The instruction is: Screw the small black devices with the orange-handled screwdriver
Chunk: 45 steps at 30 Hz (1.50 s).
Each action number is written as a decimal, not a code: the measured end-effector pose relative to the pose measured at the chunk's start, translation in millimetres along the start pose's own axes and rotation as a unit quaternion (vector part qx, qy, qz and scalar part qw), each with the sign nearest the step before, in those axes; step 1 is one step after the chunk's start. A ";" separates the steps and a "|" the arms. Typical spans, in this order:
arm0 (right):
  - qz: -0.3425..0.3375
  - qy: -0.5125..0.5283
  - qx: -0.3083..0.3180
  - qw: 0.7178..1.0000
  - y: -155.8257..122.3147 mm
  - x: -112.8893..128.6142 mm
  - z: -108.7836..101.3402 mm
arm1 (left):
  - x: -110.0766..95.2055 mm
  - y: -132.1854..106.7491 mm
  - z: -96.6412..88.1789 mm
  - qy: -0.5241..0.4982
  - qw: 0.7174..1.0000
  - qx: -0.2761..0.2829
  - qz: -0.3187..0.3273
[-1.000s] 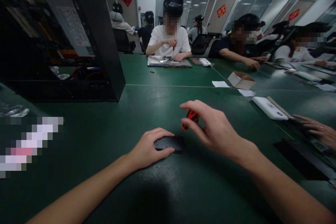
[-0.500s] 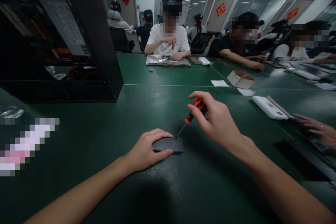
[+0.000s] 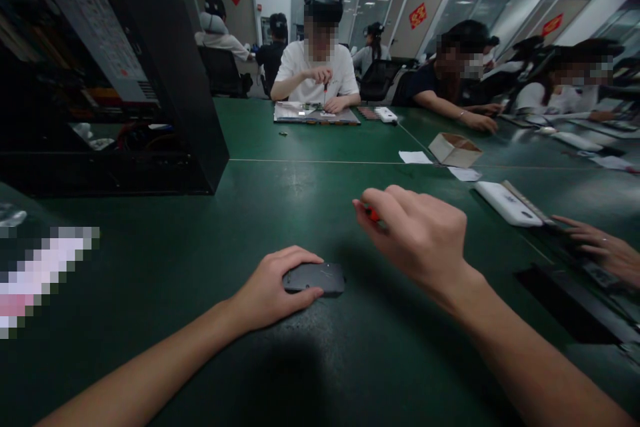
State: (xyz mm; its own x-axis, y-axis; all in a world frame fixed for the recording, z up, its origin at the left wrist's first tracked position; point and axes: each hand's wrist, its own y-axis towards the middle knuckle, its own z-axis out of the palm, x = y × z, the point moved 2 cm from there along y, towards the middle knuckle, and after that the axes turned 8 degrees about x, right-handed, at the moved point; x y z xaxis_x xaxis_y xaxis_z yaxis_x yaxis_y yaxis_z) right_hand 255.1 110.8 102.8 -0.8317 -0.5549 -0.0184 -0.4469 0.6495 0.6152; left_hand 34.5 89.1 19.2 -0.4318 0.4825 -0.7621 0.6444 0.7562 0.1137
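- Head view, near centre: the dark block (image 3: 327, 279) lies on the green table (image 3: 280, 207), long side running across, its right part uncovered.
- The left hand (image 3: 263, 293) grips the block's left end, fingers along the far edge and thumb along the near one; this pinch probably keeps it steady and leaves the upper face reachable.
- The right hand (image 3: 420, 233) is curled round a red-handled tool (image 3: 371, 214), raised over the table to the right of the block. Only a bit of red shows between thumb and forefinger; no shaft can be made out, so where it points I cannot tell.
- At left, the black computer case (image 3: 187, 87) stands with its side open, perhaps set aside to leave working room. It holds a metal unit with a label (image 3: 103, 33) and, lower down, reddish cables (image 3: 140, 138) beside something pale.
- Farther right, the open-topped cardboard box (image 3: 444, 151) sits near white paper (image 3: 415, 157); its contents are too small to tell.
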 end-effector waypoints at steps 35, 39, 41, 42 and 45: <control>0.000 0.181 0.159 0.970 2.6 10.7 -30.7 | 2.9 0.6 1.9 -0.001 1.000 0.012 0.011; -0.034 0.208 0.245 0.946 1.7 9.4 -40.4 | 2.8 -0.8 1.5 0.017 1.000 0.012 0.001; -0.040 0.200 0.264 0.943 1.3 9.7 -42.2 | 2.4 -1.4 1.3 0.023 1.000 0.012 -0.007; -0.034 0.184 0.268 0.945 0.9 9.5 -42.6 | 2.1 -1.5 1.1 0.024 1.000 0.012 -0.009; -0.002 0.111 0.283 0.953 -1.7 5.9 -44.1 | 1.2 -1.6 0.7 0.024 1.000 0.011 -0.014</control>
State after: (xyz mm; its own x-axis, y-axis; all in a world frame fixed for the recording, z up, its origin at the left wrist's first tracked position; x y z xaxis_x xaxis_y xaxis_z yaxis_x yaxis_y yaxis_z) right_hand 265.5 83.5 136.4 -0.7673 -0.6138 0.1859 -0.6086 0.7883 0.0908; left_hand 33.4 88.1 17.6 -0.4793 0.4827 -0.7330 0.6454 0.7598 0.0783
